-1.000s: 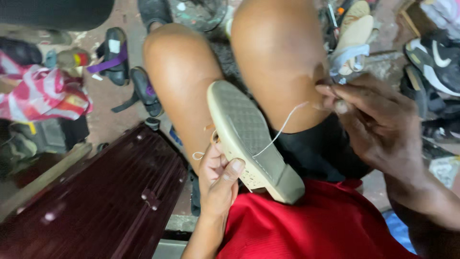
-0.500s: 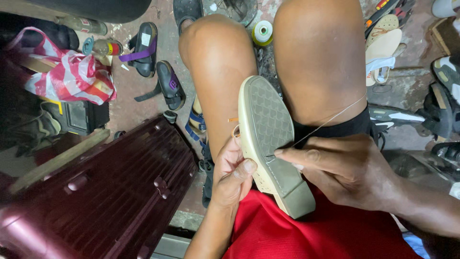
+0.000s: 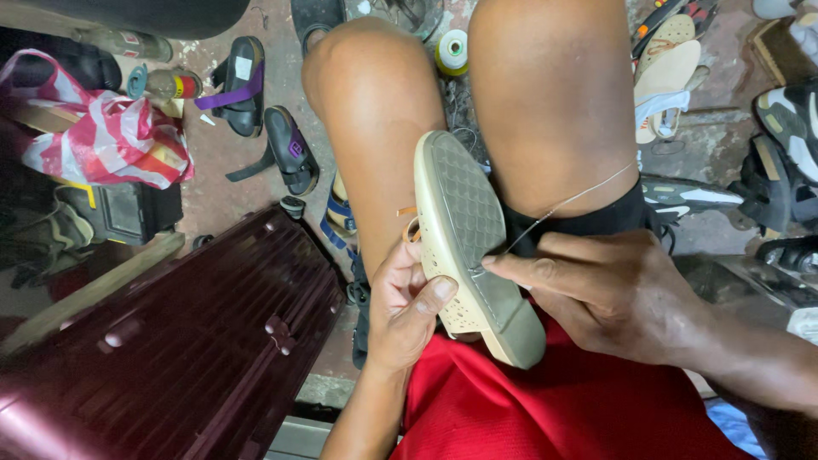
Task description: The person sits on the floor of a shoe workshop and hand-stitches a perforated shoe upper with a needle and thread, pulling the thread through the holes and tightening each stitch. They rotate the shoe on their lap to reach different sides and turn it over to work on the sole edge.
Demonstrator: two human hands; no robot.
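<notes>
Right hand (image 3: 613, 298) now against shoe (image 3: 473, 247)

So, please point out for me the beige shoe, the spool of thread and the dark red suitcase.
beige shoe (image 3: 464, 213): head view, on its patterned sole.
spool of thread (image 3: 452, 49): head view, on its top, between the knees.
dark red suitcase (image 3: 170, 358): head view, on its ribbed shell.

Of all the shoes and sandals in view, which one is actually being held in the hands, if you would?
The beige shoe, sole up across the lap, gripped by the left hand; the others lie on the floor.
</notes>
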